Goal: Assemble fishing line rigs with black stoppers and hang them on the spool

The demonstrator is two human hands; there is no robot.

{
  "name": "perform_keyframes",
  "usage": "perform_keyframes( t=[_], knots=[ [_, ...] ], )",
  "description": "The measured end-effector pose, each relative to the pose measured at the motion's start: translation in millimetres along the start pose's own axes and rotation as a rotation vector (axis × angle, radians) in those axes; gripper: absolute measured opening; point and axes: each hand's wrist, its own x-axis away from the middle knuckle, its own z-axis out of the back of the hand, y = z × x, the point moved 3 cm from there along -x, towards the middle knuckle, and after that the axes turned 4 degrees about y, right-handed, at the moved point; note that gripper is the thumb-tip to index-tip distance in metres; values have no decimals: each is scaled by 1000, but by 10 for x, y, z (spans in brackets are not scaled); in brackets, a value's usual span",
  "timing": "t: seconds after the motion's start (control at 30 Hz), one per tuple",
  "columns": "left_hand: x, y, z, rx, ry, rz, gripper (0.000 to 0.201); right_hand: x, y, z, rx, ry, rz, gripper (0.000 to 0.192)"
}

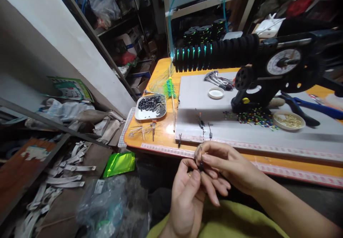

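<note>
While fingertips meet, both hands [203, 173] pinch perhaps a bead [200, 166]

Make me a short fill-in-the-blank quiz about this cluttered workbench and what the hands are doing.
1. Both hands, left hand and right hand, pinch one small dark piece in front of the ____ table.
2. The white tray holds small ____ pieces.
3. The pliers at the right have ____ handles.
4. The colourful beads lie on the grey ____.

Missing words: orange; black; blue; mat
</note>
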Motion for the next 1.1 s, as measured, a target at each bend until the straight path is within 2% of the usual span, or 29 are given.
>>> perform_keyframes(
  t=[0.33,0.63,0.9,1.1],
  knots=[
    [22,-71,-4,104,-63,15,13,60,44,-86,-173,7,-24,28],
    [39,-45,19,34,-65,-8,11,40,81,-150,-365,16,-57,26],
    [37,-68,49,-23,-42,3,16,63,85,-192,-395,13,-71,29],
    [43,-79,54,-21,-73,-17,15,67,83,-166,-421,7,-83,26]
  ],
)
